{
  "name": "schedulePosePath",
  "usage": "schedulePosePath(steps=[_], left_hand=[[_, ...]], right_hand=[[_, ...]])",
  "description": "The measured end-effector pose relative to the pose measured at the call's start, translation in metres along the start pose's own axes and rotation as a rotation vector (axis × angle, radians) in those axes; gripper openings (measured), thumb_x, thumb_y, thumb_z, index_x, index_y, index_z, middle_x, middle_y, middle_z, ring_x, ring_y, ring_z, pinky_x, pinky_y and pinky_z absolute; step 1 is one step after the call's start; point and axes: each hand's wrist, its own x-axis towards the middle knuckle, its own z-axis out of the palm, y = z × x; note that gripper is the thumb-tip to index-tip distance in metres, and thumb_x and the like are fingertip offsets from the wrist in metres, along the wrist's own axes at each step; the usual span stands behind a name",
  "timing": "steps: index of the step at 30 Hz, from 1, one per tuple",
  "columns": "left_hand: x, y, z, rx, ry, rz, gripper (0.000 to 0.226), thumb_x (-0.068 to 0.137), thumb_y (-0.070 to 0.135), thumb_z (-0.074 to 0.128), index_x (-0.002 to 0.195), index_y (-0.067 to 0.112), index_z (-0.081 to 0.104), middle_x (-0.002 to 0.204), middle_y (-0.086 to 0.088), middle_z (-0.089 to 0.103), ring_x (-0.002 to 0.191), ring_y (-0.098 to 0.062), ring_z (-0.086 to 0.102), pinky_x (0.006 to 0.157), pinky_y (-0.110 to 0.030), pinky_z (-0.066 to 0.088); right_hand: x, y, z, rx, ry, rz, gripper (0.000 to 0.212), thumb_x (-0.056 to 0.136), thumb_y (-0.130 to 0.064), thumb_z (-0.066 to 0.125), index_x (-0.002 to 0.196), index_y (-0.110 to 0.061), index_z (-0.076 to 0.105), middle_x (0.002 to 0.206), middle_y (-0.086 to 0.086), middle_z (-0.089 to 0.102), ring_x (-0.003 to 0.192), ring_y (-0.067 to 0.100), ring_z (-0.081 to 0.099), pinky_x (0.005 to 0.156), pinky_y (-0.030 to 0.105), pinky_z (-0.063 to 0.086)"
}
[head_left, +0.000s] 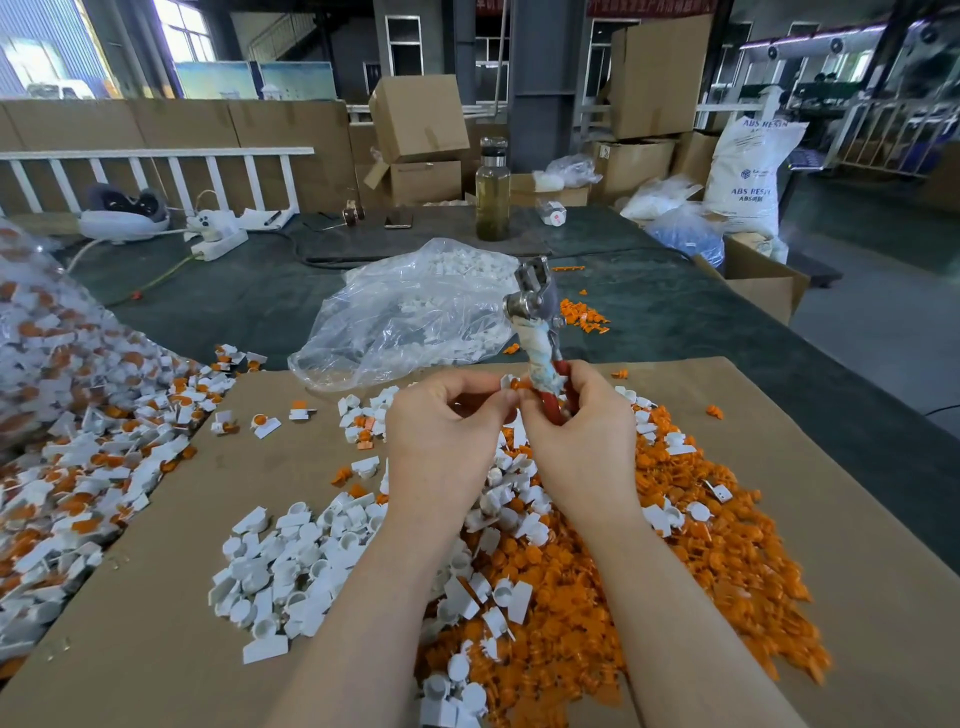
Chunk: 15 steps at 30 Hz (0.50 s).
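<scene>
At the centre of the view, the right hand (582, 431) curls its fingers round the red handles of a pair of pliers (535, 306). Their cloth-wrapped neck and metal head point up toward 12 o'clock. The left hand (441, 421) sits just beside it at 9 o'clock, fingertips pinching a small white-and-orange piece (511, 384) right against the handles. Both hands hover over a cardboard sheet (156, 623). On it, loose white caps (280, 571) are heaped at 7 o'clock and orange inserts (727, 545) at 4 o'clock. A clear plastic bag (405, 312) of white parts lies at 12 o'clock, with a glass bottle (492, 197) of yellowish liquid beyond it. A heap of joined pieces (78, 467) spreads at 9 o'clock.
</scene>
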Motion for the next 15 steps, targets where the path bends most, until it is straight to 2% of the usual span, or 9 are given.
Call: schedulePosePath(steps=[4,9,15], left_hand=[[0.0006,-0.0015,-0.0006,0.019,-0.008,0.018,0.024,0.081,0.015,0.081,0.073,0.037,0.074,0.075,0.018,0.074,0.075,-0.005,0.072,0.076,-0.031,0.060],[0.0011,-0.0036,-0.0016,0.065,-0.009,0.055,0.024,0.081,0.015,0.081,0.075,0.037,0.073,0.075,0.021,0.073,0.074,0.000,0.071,0.069,-0.015,0.055],[0.0017,-0.0052,-0.0013,0.089,-0.021,0.063,0.025,0.082,0.011,0.079,0.078,0.035,0.074,0.077,0.019,0.074,0.076,0.003,0.069,0.071,-0.009,0.053]], right_hand=[[0.0012,0.0000,-0.0013,-0.005,-0.013,-0.003,0.016,0.086,-0.016,0.071,0.091,-0.027,0.060,0.070,-0.020,0.058,0.070,-0.006,0.058,0.057,0.008,0.041],[0.0018,0.0002,-0.0013,-0.022,-0.013,-0.013,0.011,0.086,-0.017,0.072,0.092,-0.023,0.063,0.068,-0.020,0.055,0.067,-0.008,0.056,0.057,0.008,0.041],[0.0017,-0.0005,-0.0015,-0.058,-0.017,-0.026,0.013,0.086,-0.018,0.071,0.092,-0.025,0.063,0.072,-0.020,0.059,0.069,-0.002,0.058,0.059,0.011,0.040]])
